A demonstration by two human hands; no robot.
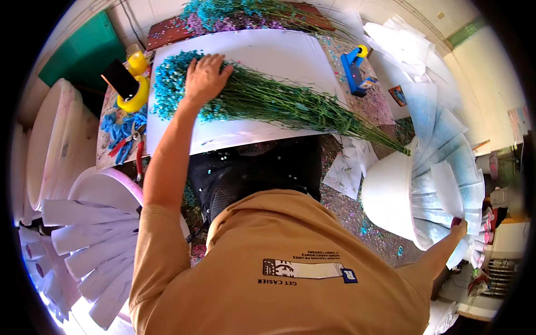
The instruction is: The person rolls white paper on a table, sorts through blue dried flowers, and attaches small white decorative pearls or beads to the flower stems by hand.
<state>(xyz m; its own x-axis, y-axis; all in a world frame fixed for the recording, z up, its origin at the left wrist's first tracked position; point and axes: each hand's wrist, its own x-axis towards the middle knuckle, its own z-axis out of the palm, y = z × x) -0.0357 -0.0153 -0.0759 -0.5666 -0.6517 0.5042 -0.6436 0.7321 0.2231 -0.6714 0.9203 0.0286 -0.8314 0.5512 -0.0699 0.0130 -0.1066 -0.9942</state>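
Note:
A bunch of small blue dried flowers with long green stems lies across a white board on the table. On the flower end rests my left hand, palm down with its fingers apart, not gripping. Far to the right, my right hand reaches beside a large white tub ringed with white paper-wrapped bundles. Its fingers close at the dark purple end of one white paper roll. The exact grip is small and partly hidden.
More blue and purple flowers lie behind the board. A blue tape dispenser stands right; a phone on a yellow holder, blue gloves and red-handled cutters lie left. Another tub holds white paper rolls.

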